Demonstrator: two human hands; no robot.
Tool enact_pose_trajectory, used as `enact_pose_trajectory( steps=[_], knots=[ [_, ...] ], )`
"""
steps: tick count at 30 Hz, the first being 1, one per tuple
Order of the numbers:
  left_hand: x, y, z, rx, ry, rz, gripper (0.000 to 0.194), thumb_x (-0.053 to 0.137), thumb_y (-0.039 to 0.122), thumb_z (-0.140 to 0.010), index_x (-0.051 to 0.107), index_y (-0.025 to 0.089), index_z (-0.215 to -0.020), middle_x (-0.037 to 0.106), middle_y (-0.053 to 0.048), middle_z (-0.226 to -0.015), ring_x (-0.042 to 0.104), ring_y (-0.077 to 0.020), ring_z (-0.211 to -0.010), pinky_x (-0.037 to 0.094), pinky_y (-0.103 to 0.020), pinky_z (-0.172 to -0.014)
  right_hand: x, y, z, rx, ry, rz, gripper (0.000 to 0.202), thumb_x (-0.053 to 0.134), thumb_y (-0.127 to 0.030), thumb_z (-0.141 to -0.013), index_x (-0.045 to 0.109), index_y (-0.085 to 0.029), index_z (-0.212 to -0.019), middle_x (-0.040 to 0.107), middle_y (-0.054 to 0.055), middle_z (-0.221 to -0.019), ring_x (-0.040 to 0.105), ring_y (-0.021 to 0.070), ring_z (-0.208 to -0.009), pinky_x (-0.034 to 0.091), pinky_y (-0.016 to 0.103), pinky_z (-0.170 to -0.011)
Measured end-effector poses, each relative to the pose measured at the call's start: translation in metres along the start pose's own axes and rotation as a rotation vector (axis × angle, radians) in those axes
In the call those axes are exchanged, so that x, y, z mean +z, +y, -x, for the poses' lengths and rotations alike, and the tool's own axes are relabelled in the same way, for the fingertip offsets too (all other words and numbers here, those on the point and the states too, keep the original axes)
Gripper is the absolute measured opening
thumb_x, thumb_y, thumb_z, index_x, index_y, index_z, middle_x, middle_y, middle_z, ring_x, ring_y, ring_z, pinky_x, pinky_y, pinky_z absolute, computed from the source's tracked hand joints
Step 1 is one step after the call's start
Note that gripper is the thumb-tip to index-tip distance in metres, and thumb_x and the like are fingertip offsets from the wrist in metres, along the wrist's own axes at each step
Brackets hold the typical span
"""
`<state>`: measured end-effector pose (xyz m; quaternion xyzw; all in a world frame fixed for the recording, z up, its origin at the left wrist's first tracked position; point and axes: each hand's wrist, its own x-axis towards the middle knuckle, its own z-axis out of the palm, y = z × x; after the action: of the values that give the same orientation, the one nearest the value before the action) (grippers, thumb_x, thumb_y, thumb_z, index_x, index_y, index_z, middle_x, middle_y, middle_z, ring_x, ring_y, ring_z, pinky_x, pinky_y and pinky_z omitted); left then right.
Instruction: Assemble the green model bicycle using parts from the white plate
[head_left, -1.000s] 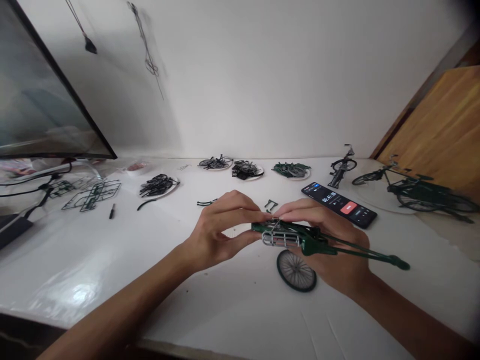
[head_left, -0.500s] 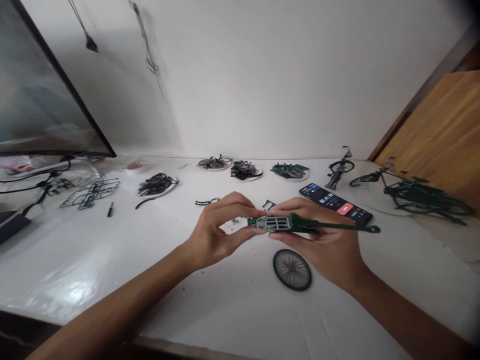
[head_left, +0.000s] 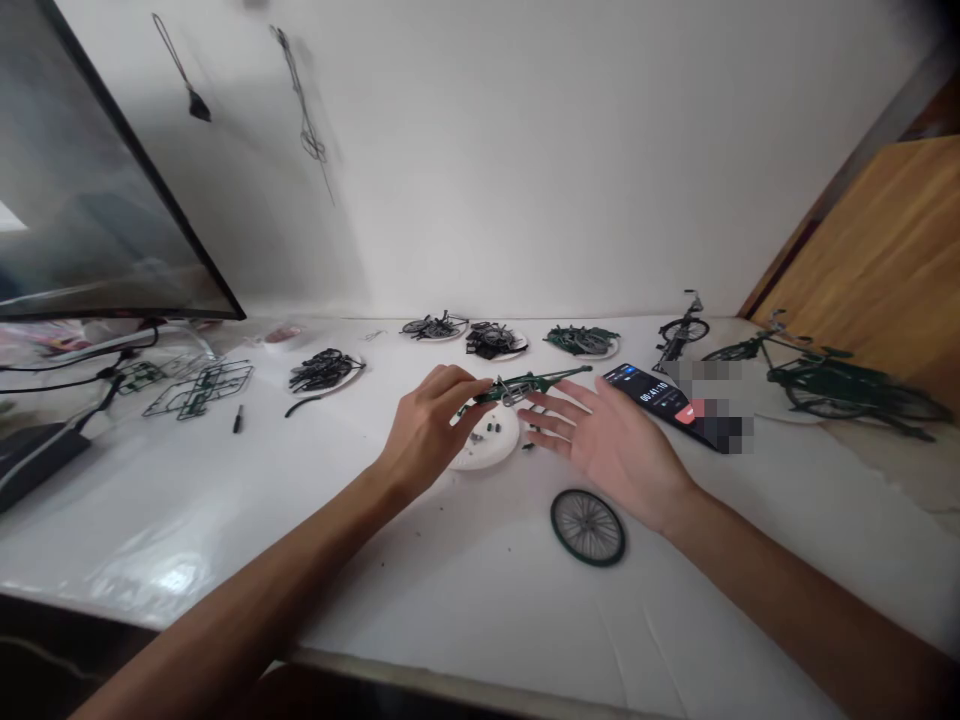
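Note:
My left hand (head_left: 431, 415) pinches one end of a green model bicycle frame (head_left: 536, 384) with a silver rack, held above a white plate (head_left: 487, 455) of small parts. Beside the frame my right hand (head_left: 611, 435) is open, palm turned up and fingers spread; its fingertips come close to the frame, and I cannot tell whether they touch it. A loose spoked wheel (head_left: 588, 527) with a dark green tyre lies flat on the white table, nearer to me than the right hand.
Plates of dark bicycle parts (head_left: 326, 370) line the back. A phone (head_left: 667, 405) with a running timer, a black model bicycle (head_left: 681, 330) and a green one (head_left: 825, 380) stand at right. Left are sprue frames (head_left: 199, 390), a small black tool (head_left: 238, 419) and a monitor (head_left: 97, 180).
My right hand has let go of the bicycle frame and opened, palm up. The left hand keeps the frame, now farther back and tilted, and the plate of small parts shows.

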<state>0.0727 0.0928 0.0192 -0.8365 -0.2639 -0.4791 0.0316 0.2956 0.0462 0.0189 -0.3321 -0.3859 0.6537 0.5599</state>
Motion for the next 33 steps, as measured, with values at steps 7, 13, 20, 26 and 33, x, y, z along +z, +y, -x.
enact_pose_trajectory(
  steps=[7,13,20,26,33],
  knots=[
    [0.005,0.012,0.005,0.308,-0.165,-0.27,0.027,0.056,0.018,-0.097,0.058,0.016,-0.124,0.07,-0.01,-0.102,0.059,-0.0216,-0.09,0.048,-0.035,-0.074,0.007,0.006,0.005,0.02,-0.02,-0.064,0.018,0.062,-0.038,-0.094,0.064,-0.023,-0.104,0.072,0.005,-0.112,0.07,0.02,-0.1,0.054,0.047,-0.101],
    [0.002,0.023,0.002,-0.033,-0.271,0.146,0.041,0.049,0.005,-0.095,0.052,0.019,-0.134,0.064,-0.011,-0.12,0.057,-0.022,-0.108,0.049,-0.04,-0.092,0.008,0.002,0.007,0.013,0.112,0.026,0.017,0.065,-0.023,-0.091,0.064,-0.02,-0.108,0.072,0.007,-0.112,0.071,0.0199,-0.099,0.06,0.041,-0.092],
    [0.009,0.028,0.007,-0.25,-0.167,0.274,0.02,0.065,0.018,-0.092,0.061,0.02,-0.111,0.068,-0.004,-0.099,0.061,-0.0179,-0.089,0.05,-0.034,-0.08,0.015,0.015,0.01,-0.002,0.166,0.217,0.041,0.068,-0.03,-0.09,0.058,-0.021,-0.128,0.072,0.009,-0.117,0.072,0.0221,-0.1,0.061,0.044,-0.091],
    [0.01,0.025,0.008,-0.321,-0.141,0.36,0.016,0.068,0.013,-0.09,0.065,0.02,-0.104,0.072,-0.001,-0.09,0.065,-0.0137,-0.08,0.052,-0.028,-0.074,0.015,0.02,0.012,-0.016,0.178,0.311,0.042,0.07,-0.032,-0.087,0.062,-0.021,-0.127,0.075,0.009,-0.11,0.075,0.0217,-0.092,0.063,0.04,-0.084],
    [0.002,0.023,0.002,-0.253,-0.253,0.367,0.015,0.068,0.013,-0.091,0.065,0.021,-0.103,0.074,0.0,-0.088,0.067,-0.0153,-0.084,0.047,-0.034,-0.083,0.011,0.014,0.014,0.059,0.153,0.275,0.038,0.071,-0.031,-0.088,0.065,-0.02,-0.124,0.077,0.008,-0.1,0.074,0.0202,-0.086,0.063,0.033,-0.074]
  ],
)
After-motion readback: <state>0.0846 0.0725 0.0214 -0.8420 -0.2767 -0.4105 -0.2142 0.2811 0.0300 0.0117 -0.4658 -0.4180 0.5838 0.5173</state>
